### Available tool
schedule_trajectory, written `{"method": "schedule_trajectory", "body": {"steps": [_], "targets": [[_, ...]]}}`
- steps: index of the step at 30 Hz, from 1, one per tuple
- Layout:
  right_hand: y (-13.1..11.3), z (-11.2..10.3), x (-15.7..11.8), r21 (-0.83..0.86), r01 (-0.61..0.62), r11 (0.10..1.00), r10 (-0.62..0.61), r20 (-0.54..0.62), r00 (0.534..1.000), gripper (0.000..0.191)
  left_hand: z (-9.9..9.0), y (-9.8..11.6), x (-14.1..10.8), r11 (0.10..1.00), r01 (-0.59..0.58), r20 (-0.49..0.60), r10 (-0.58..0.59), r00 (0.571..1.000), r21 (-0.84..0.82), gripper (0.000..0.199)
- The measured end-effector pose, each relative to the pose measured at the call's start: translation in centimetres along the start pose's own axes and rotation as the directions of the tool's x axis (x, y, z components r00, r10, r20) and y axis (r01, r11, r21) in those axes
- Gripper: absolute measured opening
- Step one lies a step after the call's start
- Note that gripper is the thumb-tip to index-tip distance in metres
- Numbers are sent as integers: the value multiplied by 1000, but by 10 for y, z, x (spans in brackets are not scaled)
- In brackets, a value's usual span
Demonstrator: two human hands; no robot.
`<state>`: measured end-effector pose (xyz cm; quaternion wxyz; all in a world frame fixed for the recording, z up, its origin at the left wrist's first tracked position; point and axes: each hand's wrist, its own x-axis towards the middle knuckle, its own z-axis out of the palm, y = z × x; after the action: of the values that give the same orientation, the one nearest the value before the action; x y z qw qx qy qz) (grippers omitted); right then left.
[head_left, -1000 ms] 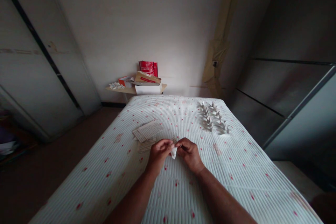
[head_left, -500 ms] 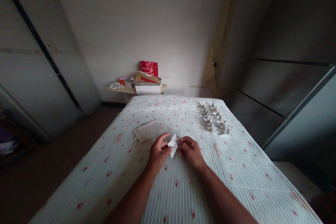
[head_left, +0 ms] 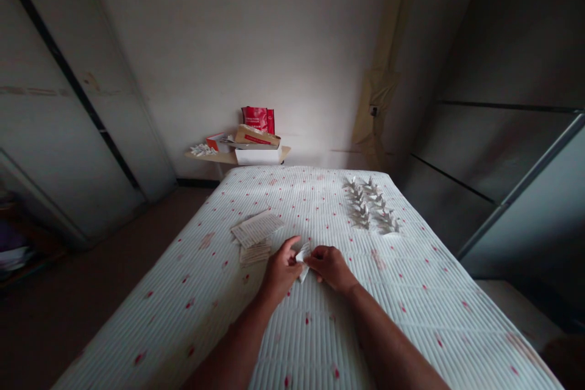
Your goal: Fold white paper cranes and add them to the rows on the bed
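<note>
Over the middle of the bed, a small folded piece of printed paper is between my two hands. My left hand pinches its left side, with the index finger stretched up and away. The thumb and fingers of my right hand close on the paper's right side, hiding part of it. Beyond my left hand lie several flat printed sheets, loosely overlapping. Several folded paper cranes stand in two rows on the right of the bed.
The bed has a striped, red-flecked cover. Behind it a small table holds a white box, a cardboard box, a red bag and a white pile. A dark cabinet stands right.
My right hand has moved left, its fingertips now on the folded paper. Both hands and the paper have dropped slightly toward me. The cranes and the flat sheets have stayed put.
</note>
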<state>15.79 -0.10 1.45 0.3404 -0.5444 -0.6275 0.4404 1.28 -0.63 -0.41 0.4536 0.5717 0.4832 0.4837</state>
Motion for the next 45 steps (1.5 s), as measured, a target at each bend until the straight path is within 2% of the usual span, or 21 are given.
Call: {"method": "schedule_trajectory", "body": {"steps": [3, 6, 10, 13, 15, 18, 21, 25, 29, 32, 37, 42, 45], "targets": [[-1, 2, 0, -156, 32, 987, -42, -61, 997, 19, -1, -5, -1, 984, -28, -46, 37, 998, 178, 57], [-1, 3, 2, -333, 67, 941, -113, -122, 986, 17, -1, -2, -3, 939, -64, -51, 86, 995, 339, 55], [2, 6, 4, -482, 79, 873, -169, -146, 975, 12, -1, 9, -8, 793, -117, -26, 166, 986, 598, 47], [3, 8, 5, -537, 52, 842, -160, -156, 975, 8, -4, 12, -11, 705, -144, 24, 177, 984, 695, 38], [3, 9, 4, -566, 25, 824, -146, -169, 975, 5, -7, 11, -13, 682, -193, 87, 186, 979, 705, 29], [2, 9, 2, -591, 27, 806, -152, -162, 975, 18, -14, 8, -15, 645, -291, 182, 231, 956, 707, 21], [1, 6, -2, -603, 150, 783, -240, -71, 968, 10, -20, 6, -18, 568, -403, 277, 298, 914, 718, 29], [1, 3, -4, -568, 283, 773, -332, 18, 943, 15, -28, 8, -21, 444, -499, 370, 348, 861, 744, 40], [6, 2, -2, -533, 307, 788, -351, 21, 936, 17, -35, 8, -19, 420, -584, 479, 336, 811, 695, 40], [6, 1, -3, -509, 351, 786, -369, 69, 927, 16, -38, 8, -17, 418, -617, 515, 340, 787, 667, 37], [-2, 0, -8, -501, 316, 806, -306, 106, 946, 11, -38, 8, -16, 415, -609, 515, 326, 793, 676, 37], [-8, 0, -14, -508, 286, 813, -267, 111, 957, 22, -38, 11, -17, 424, -601, 521, 299, 799, 678, 39], [-5, -3, -12, -462, 308, 831, -283, 124, 951, 23, -38, 11, -18, 417, -600, 522, 296, 800, 682, 38]]}}
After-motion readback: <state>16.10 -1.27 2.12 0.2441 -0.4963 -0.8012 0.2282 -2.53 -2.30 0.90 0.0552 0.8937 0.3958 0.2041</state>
